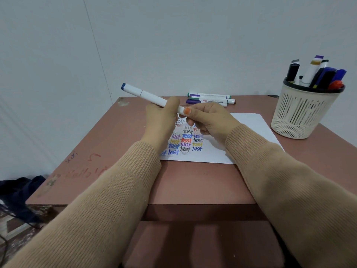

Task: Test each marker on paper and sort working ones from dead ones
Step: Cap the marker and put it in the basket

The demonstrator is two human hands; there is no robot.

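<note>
A white marker (144,93) with a blue end cap points up and to the left above the paper. My left hand (161,120) grips its barrel near the middle. My right hand (206,120) pinches the marker's near end between thumb and fingers, which hide that end. Under both hands lies a white sheet of paper (249,128) covered on its left part with the word "test" in several colours. Three markers (210,99) lie side by side at the table's far edge. A cream mesh cup (301,115) at the right holds several more markers.
The reddish-brown table (193,180) has scribbles near its left edge. A pale wall stands right behind it. Dark cloth (21,190) lies on the floor at the left. The cup stands close to the paper's right corner.
</note>
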